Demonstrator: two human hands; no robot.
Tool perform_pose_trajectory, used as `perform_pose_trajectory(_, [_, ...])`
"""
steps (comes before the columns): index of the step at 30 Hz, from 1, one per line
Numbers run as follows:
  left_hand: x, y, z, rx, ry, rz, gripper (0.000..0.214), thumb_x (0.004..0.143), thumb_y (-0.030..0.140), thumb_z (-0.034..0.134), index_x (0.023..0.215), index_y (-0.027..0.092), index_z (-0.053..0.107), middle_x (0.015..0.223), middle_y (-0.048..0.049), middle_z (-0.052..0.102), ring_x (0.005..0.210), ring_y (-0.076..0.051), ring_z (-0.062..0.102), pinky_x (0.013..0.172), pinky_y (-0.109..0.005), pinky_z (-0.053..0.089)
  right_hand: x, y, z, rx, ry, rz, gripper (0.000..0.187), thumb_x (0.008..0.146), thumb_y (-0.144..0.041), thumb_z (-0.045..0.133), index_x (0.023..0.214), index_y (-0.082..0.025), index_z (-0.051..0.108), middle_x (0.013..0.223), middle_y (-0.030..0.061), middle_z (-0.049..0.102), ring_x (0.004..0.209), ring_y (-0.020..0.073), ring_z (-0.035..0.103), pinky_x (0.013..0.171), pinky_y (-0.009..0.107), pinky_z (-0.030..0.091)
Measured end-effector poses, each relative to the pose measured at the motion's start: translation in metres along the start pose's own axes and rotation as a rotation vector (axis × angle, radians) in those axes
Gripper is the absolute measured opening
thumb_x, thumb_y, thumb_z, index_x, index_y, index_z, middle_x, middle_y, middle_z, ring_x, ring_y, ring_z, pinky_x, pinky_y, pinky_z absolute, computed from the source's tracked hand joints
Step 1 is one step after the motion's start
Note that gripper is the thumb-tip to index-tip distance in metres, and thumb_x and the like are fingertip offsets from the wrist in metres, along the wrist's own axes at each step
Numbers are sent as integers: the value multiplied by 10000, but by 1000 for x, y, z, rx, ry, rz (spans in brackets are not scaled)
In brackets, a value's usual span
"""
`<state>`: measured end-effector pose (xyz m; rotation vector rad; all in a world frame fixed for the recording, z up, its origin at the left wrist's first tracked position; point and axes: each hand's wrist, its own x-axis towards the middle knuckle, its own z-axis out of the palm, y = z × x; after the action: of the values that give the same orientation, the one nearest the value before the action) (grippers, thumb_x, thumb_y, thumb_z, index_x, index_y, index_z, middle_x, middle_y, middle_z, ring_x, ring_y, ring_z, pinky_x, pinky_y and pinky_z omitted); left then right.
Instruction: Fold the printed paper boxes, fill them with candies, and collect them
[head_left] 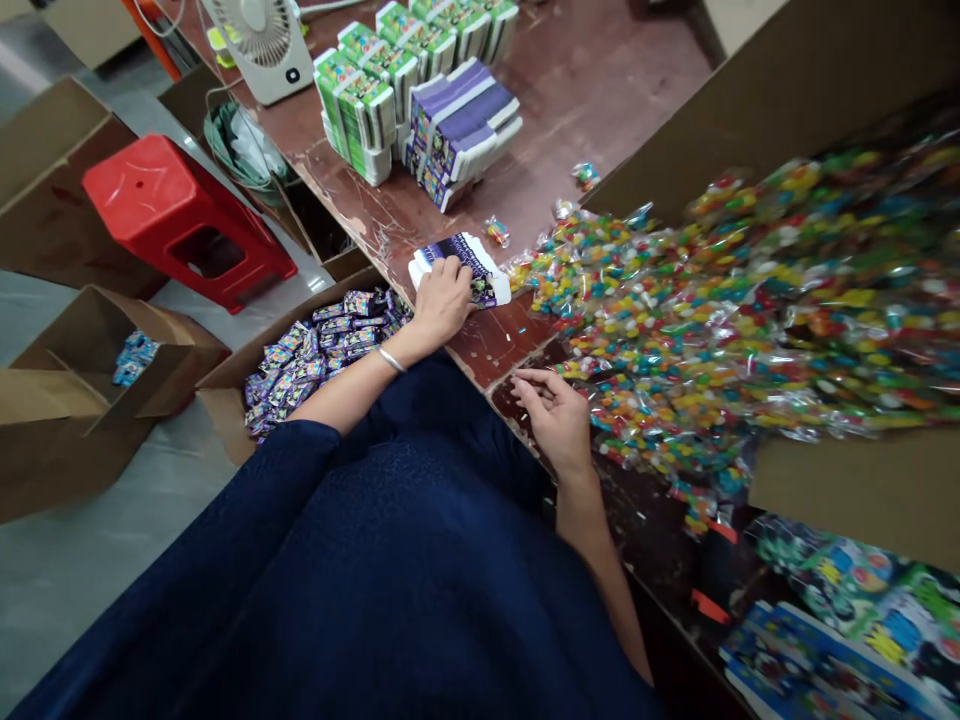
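Observation:
My left hand (445, 303), a band on its wrist, grips a small stack of flat purple printed cartons (487, 278) at the table edge. Its fingers curl over the top; the thumb is mostly hidden. Over the table's near edge is my right hand (559, 415), its fingers loosely bent and slightly apart, with nothing visible in them. Just beyond it spreads a large heap of clear-wrapped colourful candy packets (675, 310). Two loose candy packets, one of them the nearer packet (496, 231), lie apart from the heap.
Banded purple cartons (469, 110) and green carton bundles (356, 105) stand behind, near a white fan (262, 45). Left of me, a cardboard box (225, 405) holds many filled purple packs (300, 370). A red stool (176, 215) stands on the floor. Printed cartons (825, 660) lie at lower right.

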<state>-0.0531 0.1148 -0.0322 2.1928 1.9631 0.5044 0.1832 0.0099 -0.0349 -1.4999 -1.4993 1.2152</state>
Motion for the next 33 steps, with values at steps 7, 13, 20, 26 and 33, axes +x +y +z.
perform_pose_trajectory(7, [-11, 6, -15, -122, -1, -4, 123, 944, 148, 678, 1053, 155, 619, 1096, -133, 680, 1068, -286, 622, 951, -413, 480, -2, 3, -5, 78, 111, 34, 334, 899, -473, 723, 1083, -195, 755, 946, 66, 782, 778, 190, 759, 691, 338, 654])
perform_pose_trajectory(13, [-55, 37, -29, -852, -176, 2, 190, 915, 241, 703, 876, 194, 522, 789, 30, 557, 714, -120, 491, 711, -262, 413, 4, -25, 1, 114, 59, -111, 530, 933, -423, 700, 1435, -277, 611, 897, -13, 719, 665, 130, 701, 679, 302, 644])
perform_pose_trajectory(20, [-67, 45, -18, -1450, -679, -117, 504, 733, 499, 832, 785, 202, 428, 746, 55, 450, 683, -96, 423, 654, -252, 355, -4, -28, 4, 214, -43, -46, 367, 893, -445, 766, 1187, -257, 653, 850, -11, 730, 662, 148, 713, 642, 288, 630])
perform_pose_trajectory(26, [-62, 42, -21, -1443, -787, -1, 435, 770, 459, 828, 767, 191, 485, 775, 23, 523, 753, -127, 508, 721, -296, 440, -10, -24, 2, 140, -53, -76, 645, 926, -379, 722, 1520, -307, 480, 869, -24, 722, 716, 165, 728, 716, 325, 639])
perform_pose_trajectory(33, [-67, 38, -13, -1596, -875, -88, 546, 688, 233, 891, 1174, 189, 647, 1083, -75, 734, 908, -167, 697, 854, -340, 555, -8, -24, -6, 147, -49, -45, 397, 861, -398, 787, 1193, -267, 614, 788, -38, 751, 652, 166, 739, 689, 313, 643])
